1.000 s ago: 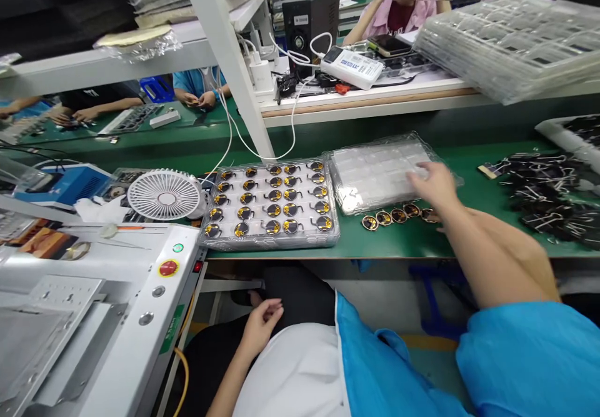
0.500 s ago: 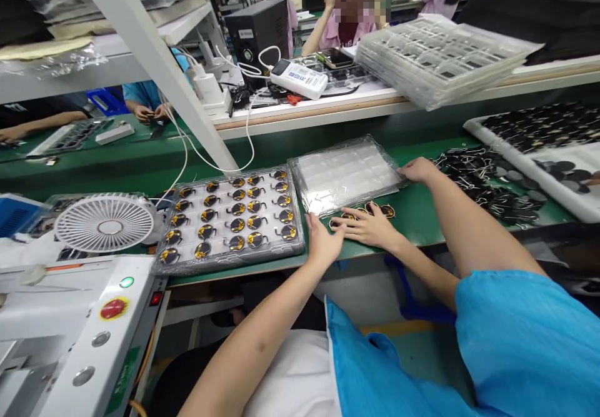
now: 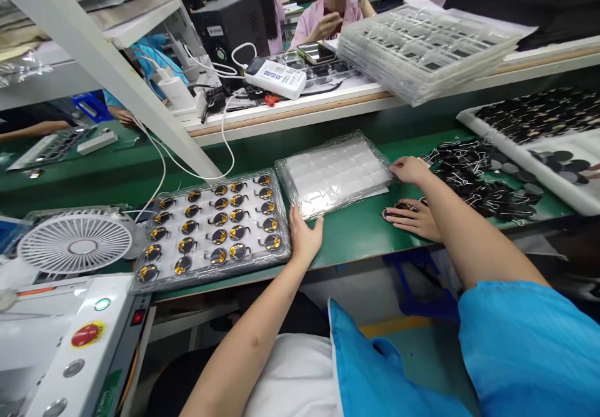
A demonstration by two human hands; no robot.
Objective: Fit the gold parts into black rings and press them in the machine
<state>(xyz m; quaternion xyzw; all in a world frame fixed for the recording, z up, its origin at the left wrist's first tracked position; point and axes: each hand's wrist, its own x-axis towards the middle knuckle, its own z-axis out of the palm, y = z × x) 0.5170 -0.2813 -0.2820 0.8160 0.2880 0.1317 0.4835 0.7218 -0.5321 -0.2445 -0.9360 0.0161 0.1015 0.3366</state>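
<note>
A clear plastic tray [image 3: 335, 173] with molded pockets lies on the green bench between my hands. My left hand [image 3: 304, 236] is at its near left corner, fingers stretched along the edge and thumb spread apart. At the tray's right edge, my right hand [image 3: 410, 170] pinches the rim between thumb and fingers. Just below my right forearm, a co-worker's hand [image 3: 415, 218] lies over small round dark and gold pieces [image 3: 391, 213], partly hidden. Left of my left hand stands a stacked tray [image 3: 206, 270] carrying rows of round black-and-gold parts [image 3: 239, 216] with short black tails.
Black binder clips [image 3: 492, 182] and dark discs are heaped at right, beside a white-edged tray [image 3: 473, 123]. A white fan [image 3: 77, 245] and a machine with a red button [image 3: 87, 334] stand at left. The shelf above holds stacked clear trays [image 3: 422, 54] and a white device [image 3: 276, 78].
The co-worker's hand has moved right, from in front of the clear tray to below my right forearm, with round pieces under it. My hands stay at the tray's edges; the view has shifted slightly.
</note>
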